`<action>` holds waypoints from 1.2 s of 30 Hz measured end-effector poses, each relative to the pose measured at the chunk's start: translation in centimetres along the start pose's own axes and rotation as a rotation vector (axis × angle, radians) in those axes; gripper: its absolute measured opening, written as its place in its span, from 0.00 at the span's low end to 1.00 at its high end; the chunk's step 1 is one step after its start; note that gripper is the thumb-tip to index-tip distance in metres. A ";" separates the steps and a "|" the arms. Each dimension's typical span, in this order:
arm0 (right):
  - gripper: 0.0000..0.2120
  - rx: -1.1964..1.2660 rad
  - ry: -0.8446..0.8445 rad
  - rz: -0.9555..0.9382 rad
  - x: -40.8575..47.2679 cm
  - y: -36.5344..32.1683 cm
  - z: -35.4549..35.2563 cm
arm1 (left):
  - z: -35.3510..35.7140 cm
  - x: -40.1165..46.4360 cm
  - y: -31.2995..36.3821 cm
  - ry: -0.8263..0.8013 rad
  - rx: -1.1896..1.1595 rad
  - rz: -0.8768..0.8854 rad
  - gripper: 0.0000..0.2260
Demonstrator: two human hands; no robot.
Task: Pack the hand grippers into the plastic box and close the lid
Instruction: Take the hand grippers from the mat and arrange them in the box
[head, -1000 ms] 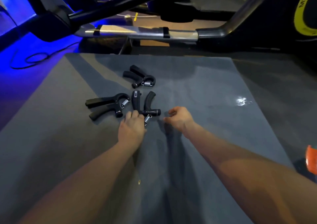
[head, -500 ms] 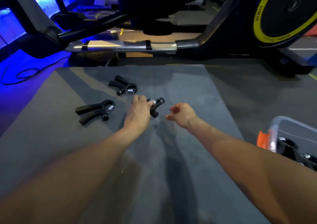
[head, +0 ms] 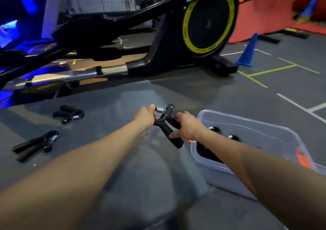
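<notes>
The left hand (head: 143,117) curls round the hand gripper (head: 166,126) near its spring; the right hand (head: 187,126) grips a handle. Both grips are closed on it, beside the plastic box (head: 247,124).

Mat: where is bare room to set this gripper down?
Bare mat lies between the two loose grippers and the plastic box, below both hands. The box's near end is crowded with packed grippers.

plastic box (head: 247,122) open-topped, hand grippers (head: 213,129) inside

Dim, motion-blurred; blue glow left.
</notes>
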State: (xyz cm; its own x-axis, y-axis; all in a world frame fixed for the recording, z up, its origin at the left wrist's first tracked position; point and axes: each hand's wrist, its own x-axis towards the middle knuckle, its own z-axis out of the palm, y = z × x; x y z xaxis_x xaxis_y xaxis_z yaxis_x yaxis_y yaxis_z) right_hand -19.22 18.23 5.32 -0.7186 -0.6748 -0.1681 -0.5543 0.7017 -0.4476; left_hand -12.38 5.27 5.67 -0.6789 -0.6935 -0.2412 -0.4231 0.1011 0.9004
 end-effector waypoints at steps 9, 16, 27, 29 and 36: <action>0.22 -0.230 0.170 0.046 -4.6 11.7 -3.4 | 13.1 -2.5 5.5 -0.229 -0.387 -0.197 0.16; 0.09 0.083 0.327 0.315 -6.6 19.1 -3.9 | 22.1 -4.0 5.8 -0.388 -0.252 -0.131 0.09; 0.09 1.118 0.272 0.431 -8.2 28.1 -6.1 | 31.1 -4.3 2.5 -0.642 0.108 0.043 0.14; 0.10 1.172 0.270 0.455 -8.4 29.2 -5.5 | 32.3 -4.3 2.1 -0.596 0.064 0.048 0.14; 0.18 0.919 0.291 0.669 -7.3 32.6 -2.6 | 35.7 -3.9 0.0 -0.543 0.140 0.058 0.12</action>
State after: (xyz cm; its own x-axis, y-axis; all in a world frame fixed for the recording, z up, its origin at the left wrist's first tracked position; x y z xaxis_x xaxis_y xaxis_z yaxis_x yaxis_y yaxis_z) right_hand -33.14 46.64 -5.79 -0.8868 -0.0728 -0.4564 0.3964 0.3878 -0.8321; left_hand -31.16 33.45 -6.32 -0.8990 -0.2215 -0.3779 -0.4266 0.2474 0.8699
